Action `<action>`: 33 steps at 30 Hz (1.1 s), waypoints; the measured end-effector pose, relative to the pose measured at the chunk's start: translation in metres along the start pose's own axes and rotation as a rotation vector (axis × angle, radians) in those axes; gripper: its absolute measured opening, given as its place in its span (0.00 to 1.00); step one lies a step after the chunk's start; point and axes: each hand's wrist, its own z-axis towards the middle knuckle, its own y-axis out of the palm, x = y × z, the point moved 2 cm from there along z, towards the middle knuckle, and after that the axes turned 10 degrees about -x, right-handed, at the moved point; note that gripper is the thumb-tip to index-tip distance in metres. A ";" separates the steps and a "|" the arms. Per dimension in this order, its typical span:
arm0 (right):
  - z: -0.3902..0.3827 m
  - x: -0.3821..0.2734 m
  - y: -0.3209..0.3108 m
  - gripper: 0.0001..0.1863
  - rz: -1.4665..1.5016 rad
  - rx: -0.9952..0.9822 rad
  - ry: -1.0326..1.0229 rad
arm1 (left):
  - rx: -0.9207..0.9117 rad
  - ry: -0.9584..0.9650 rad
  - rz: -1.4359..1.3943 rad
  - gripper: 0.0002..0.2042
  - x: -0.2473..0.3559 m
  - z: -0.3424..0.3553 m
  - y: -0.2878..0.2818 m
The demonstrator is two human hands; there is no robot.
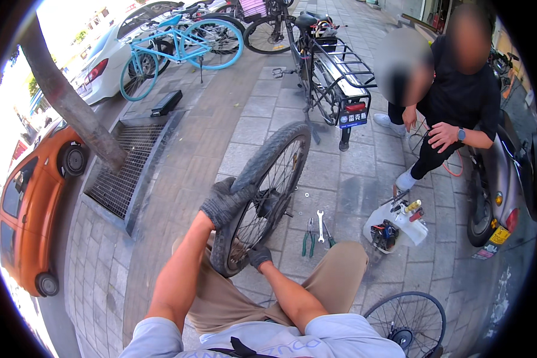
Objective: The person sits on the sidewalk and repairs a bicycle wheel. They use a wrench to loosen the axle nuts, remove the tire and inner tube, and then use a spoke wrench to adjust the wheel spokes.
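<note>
A bicycle wheel with a thick black knobby tire (272, 143) stands tilted between my knees, its spokes and hub facing right. My left hand (227, 203), in a dark grey glove, is closed around the tire on its left side. Low on the wheel, my gloved right hand (259, 257) grips the right side near the rim; the wheel partly hides its fingers. On the paving just right of the wheel lie green-handled pliers (308, 240), a silver wrench (321, 225) and a thin tool with a dark green handle (330, 240). Small nuts or washers are scattered beyond them.
A pale open container (420, 230) with tools stands at right. Another spoked wheel (407, 322) lies at lower right. Ahead stands a black bicycle (334, 65) with a rear rack. A person in black (465, 95) crouches beside it, another person near them. A tree grate (122, 170) lies left.
</note>
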 end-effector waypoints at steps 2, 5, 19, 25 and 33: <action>0.001 0.003 -0.002 0.14 -0.012 0.019 -0.064 | -0.047 -0.029 -0.042 0.28 0.004 0.003 0.001; -0.001 0.000 -0.004 0.15 -0.044 0.003 -0.039 | -0.079 0.067 -0.050 0.30 -0.011 0.010 0.002; -0.004 0.002 -0.006 0.15 0.073 -0.022 -0.007 | -0.165 0.083 -0.279 0.33 -0.026 0.027 0.010; -0.009 -0.011 -0.008 0.16 -0.025 -0.046 -0.038 | -0.140 0.094 -0.296 0.30 -0.040 0.032 0.014; -0.017 -0.021 -0.015 0.18 -0.072 -0.030 -0.043 | -0.277 -0.004 -0.333 0.29 -0.028 0.028 0.014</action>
